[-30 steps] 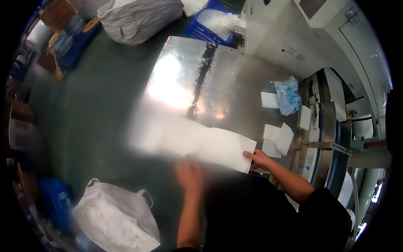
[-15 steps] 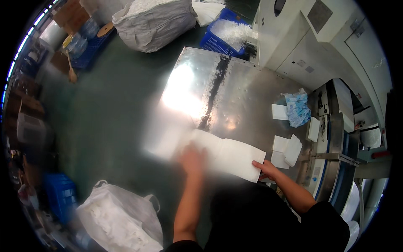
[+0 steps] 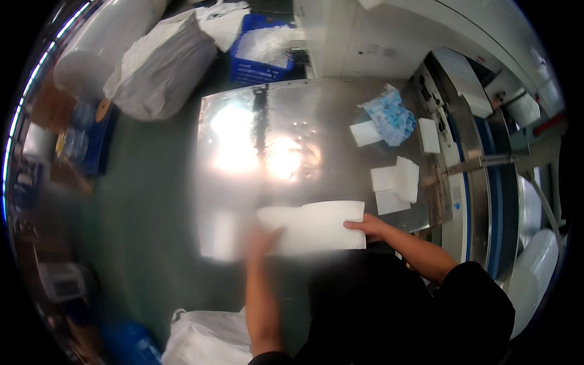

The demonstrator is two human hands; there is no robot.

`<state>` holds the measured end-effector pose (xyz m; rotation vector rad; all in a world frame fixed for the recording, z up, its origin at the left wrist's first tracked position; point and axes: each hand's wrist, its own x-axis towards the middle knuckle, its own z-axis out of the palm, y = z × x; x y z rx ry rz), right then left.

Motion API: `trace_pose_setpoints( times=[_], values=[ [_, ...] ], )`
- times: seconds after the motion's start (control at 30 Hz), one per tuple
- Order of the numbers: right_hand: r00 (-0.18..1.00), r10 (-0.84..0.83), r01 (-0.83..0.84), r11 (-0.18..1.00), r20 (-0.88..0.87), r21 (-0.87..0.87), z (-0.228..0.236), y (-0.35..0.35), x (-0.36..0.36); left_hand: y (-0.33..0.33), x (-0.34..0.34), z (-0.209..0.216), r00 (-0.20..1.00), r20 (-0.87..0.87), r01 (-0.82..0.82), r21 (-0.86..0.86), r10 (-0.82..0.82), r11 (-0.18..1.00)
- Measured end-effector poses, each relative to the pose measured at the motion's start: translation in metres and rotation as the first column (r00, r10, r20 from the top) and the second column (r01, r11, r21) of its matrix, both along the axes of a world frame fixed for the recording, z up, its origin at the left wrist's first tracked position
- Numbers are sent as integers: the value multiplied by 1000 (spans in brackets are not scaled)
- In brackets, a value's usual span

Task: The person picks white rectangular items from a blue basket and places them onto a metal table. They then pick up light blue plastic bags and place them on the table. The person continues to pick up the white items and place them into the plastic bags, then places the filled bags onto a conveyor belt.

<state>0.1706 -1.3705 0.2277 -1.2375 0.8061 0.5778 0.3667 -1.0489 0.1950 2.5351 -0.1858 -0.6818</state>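
Observation:
A long strip of white sheets (image 3: 316,228), soft and paper-like, lies along the near edge of the metal table (image 3: 328,176). My right hand (image 3: 368,225) is closed on its right end, thumb on top and fingers hidden beneath. Over the left part of the strip is my left hand (image 3: 260,238); its thumb points right across the white surface, while the other fingers are blurred. Whether it grips or only rests there I cannot make out. More white folded pieces (image 3: 394,185) lie to the right, beyond my right hand.
A crumpled blue-and-white wrapper (image 3: 390,118) rests beside a white square (image 3: 365,134). Machine rails (image 3: 480,176) border the table's right side. Behind stand a blue basket (image 3: 252,72) of white scraps and a large sack (image 3: 161,73). Another white bag (image 3: 210,334) sits on the floor at the lower left.
My view has turned, so the table and sacks sit differently in it. The white strip now lies more level. My right hand keeps its hold; my left hand stays over the left part.

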Motion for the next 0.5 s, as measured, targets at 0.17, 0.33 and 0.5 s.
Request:
trace_pose_setpoints(
  times=[0.17, 0.33, 0.5],
  values=[
    [967, -104, 133, 985, 233, -112, 0, -25, -37, -31, -30, 17, 999, 37, 18, -198, -11, 980],
    [914, -57, 255, 852, 402, -457, 65, -48, -84, -71, -76, 83, 996, -29, -91, -481, 88, 872],
    [963, 50, 168, 656, 264, -736, -2, -48, -161, -63, -90, 65, 932, -355, -179, -632, -76, 754]
  ],
)
